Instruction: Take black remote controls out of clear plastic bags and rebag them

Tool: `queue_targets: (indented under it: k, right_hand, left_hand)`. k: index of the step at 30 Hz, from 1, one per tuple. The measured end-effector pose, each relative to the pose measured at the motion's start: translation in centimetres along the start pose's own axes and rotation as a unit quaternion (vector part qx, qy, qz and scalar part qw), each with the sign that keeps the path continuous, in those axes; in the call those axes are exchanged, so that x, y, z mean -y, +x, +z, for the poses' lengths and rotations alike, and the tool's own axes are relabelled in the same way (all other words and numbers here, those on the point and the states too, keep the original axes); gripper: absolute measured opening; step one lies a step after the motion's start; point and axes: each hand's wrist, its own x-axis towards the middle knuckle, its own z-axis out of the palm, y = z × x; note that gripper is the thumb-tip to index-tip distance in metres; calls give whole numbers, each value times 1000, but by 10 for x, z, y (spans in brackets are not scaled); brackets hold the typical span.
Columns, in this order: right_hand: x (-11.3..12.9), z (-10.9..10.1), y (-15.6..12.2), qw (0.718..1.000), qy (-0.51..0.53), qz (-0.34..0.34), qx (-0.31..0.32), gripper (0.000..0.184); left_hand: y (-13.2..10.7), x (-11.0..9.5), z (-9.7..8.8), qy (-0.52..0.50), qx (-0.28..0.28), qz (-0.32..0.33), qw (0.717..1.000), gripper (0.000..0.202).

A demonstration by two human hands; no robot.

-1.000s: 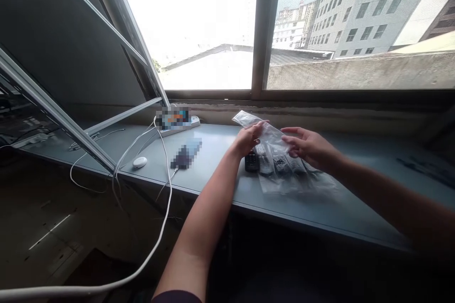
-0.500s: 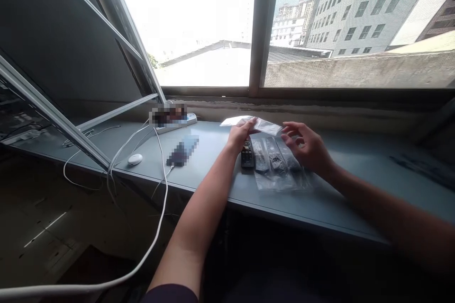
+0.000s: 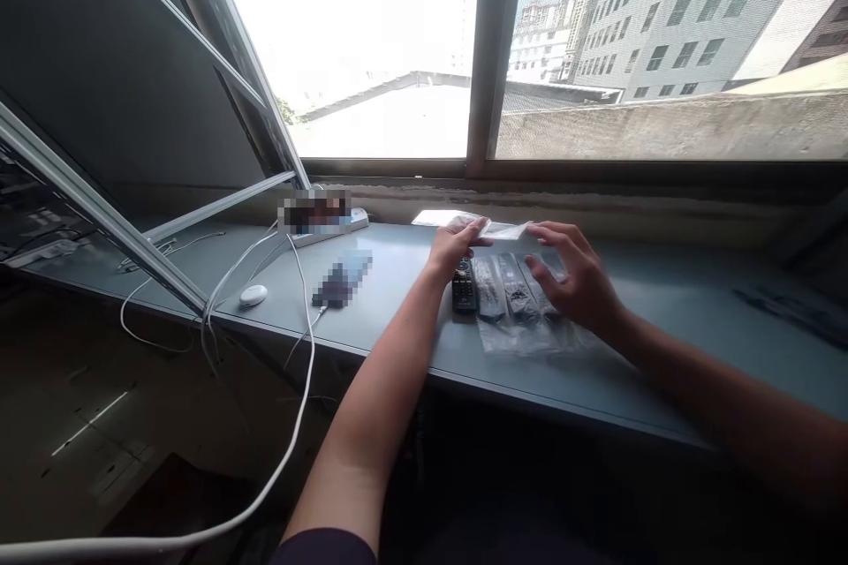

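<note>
My left hand (image 3: 452, 249) pinches one end of a clear plastic bag (image 3: 498, 229) that lies low over the far part of the grey ledge (image 3: 662, 344). My right hand (image 3: 571, 280) hovers with fingers spread just right of the bag, over a row of black remote controls. One bare remote (image 3: 464, 290) lies at the left; the remotes beside it (image 3: 515, 296) are wrapped in clear plastic bags.
A blurred phone (image 3: 339, 281) with a white cable lies left of the remotes, a white round device (image 3: 253, 295) further left, and a power strip (image 3: 322, 221) by the window. White cables (image 3: 301, 388) hang off the ledge. A slanted metal frame (image 3: 99, 212) crosses the left.
The clear bag was held up between both hands; now it has come down flat toward the ledge, held only by my left hand. My right hand has let go and spread open.
</note>
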Motion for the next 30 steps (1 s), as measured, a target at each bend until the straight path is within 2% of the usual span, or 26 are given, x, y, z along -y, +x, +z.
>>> queue_targets:
  k: [2,7,11,16,19,23,27,30]
  right_hand:
    - [2,-1,0,1000,0,10,0,49]
    - [4,0,-1,999,-1,-18,26,49]
    - [7,1,-2,999,0,-7,42,46]
    - [9,1,-4,999,2,6,38,35]
    - [8,3,-5,999,1,6,51,35]
    - [4,5,-5,997,2,-4,71,42]
    - [0,7,-5,997,-2,-1,74,50]
    - [-1,6,-5,998,-5,4,65,48]
  left_hand:
    - [-1,0,1,6,7,-5,1000,38]
    - [-3,0,0,17,41,-11,999,47]
    - [-3,0,-2,2,60,-20,998,55]
    - [-2,1,-6,-3,37,-2,999,47]
    - [0,0,-5,-30,23,-14,999,40]
    - [-1,-4,0,-79,46,-58,994,38]
    - [-4,-7,1,-82,90,-78,990,42]
    - [-5,-5,-1,-64,76,-63,993,42]
